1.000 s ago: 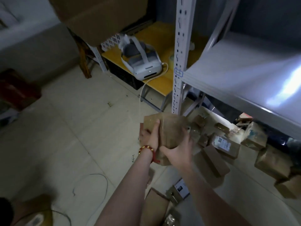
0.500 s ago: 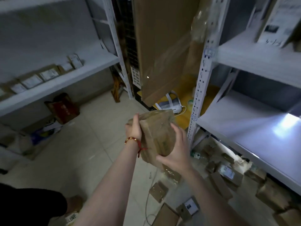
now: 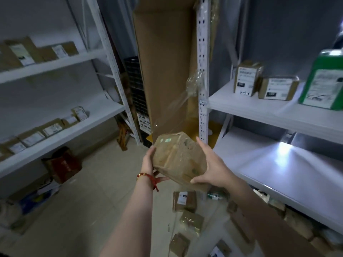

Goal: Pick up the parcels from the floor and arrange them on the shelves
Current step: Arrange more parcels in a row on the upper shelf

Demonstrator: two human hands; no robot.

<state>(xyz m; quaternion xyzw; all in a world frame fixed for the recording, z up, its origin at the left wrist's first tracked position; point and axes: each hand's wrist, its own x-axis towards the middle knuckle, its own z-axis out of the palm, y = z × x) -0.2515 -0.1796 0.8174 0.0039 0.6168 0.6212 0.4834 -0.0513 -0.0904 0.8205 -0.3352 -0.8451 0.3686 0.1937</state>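
The left hand [image 3: 150, 164] and right hand [image 3: 210, 164] grip the parcel [image 3: 179, 160] in the air, near the front-left corner of the lower shelf [image 3: 278, 173]. Its glossy tape may let it slip.

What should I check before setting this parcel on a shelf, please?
1. Grip: left hand and right hand both hold the parcel from its sides: ok.
2. Free space: lower right shelf shows a bare surface: ok.
3. Label facing outward: no label shows on the parcel's visible faces: cannot tell.
4. Footing: floor parcels lie just ahead by the shelf: not ok.
5. Clearance from the shelf post, close behind the parcel: cannot tell.
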